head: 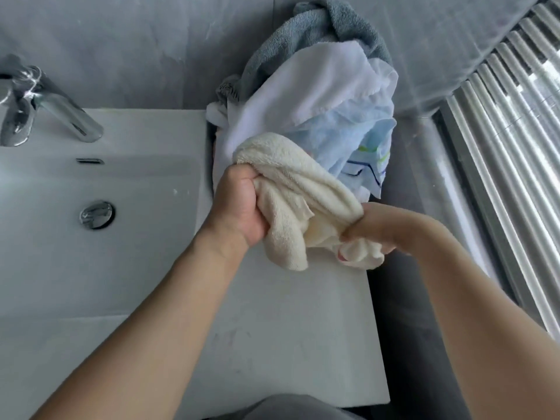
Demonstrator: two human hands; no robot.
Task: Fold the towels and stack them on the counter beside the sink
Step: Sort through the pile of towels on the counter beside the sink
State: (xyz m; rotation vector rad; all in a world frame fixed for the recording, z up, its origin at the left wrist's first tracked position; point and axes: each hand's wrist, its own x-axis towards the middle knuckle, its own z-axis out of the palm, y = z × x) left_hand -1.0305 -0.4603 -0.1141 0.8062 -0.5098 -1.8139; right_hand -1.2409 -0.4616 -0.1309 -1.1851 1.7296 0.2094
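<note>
A sink [91,237] is occupying the left half of the frame, its faucet [51,107] standing at the upper left and its drain [97,214] lying below that. The counter [288,328] is lying to its right, at lower centre. A pile of towels [315,95] is sitting at upper centre, at the counter's far end. A towel [297,198] is hanging between the left hand [239,204] and right hand [372,228], just below the pile. Window blinds [509,140] are running down the right edge.

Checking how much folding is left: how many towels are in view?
4. A cream towel gripped by both hands; a white towel, a light blue towel and a grey towel piled behind. More may be hidden.
</note>
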